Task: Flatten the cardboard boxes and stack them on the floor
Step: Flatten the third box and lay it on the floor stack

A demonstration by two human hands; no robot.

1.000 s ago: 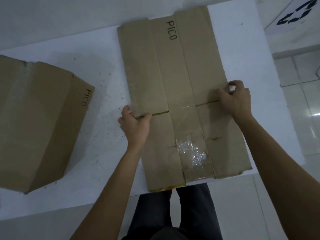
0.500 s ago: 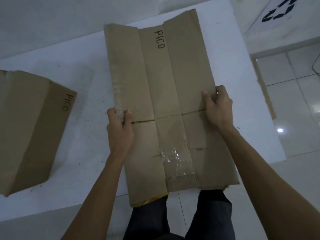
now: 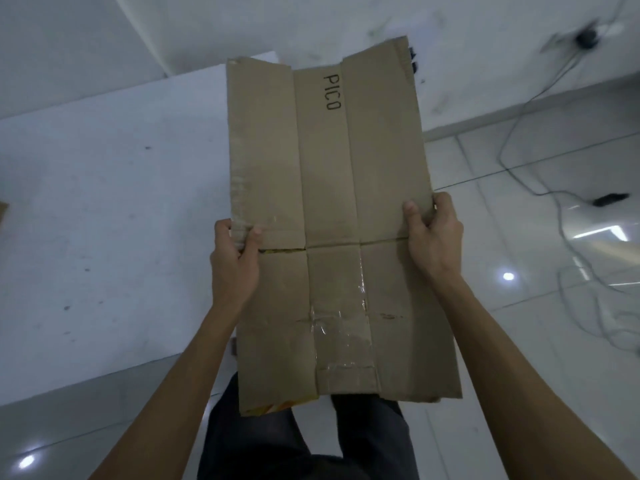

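Flattened cardboard box (image 3: 329, 230) is off the table (image 3: 104, 220), held out in front of the person — left hand (image 3: 235, 261) and right hand (image 3: 434, 237) each pinch a side edge. Its long axis runs away from them, "PICO" end farthest. Best kept level and lowered flat onto the floor (image 3: 554, 341) — clear of the cables (image 3: 540, 192).

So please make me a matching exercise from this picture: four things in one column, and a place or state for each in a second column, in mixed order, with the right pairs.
Things:
1. flattened box
2. left hand
3. cable
4. clear tape

Places or states:
A. lies on the tiled floor, on the right
B. grips the left edge of the cardboard
C. held up by both hands, marked PICO
D. stuck on the near half of the cardboard

Pairs: 1-C, 2-B, 3-A, 4-D
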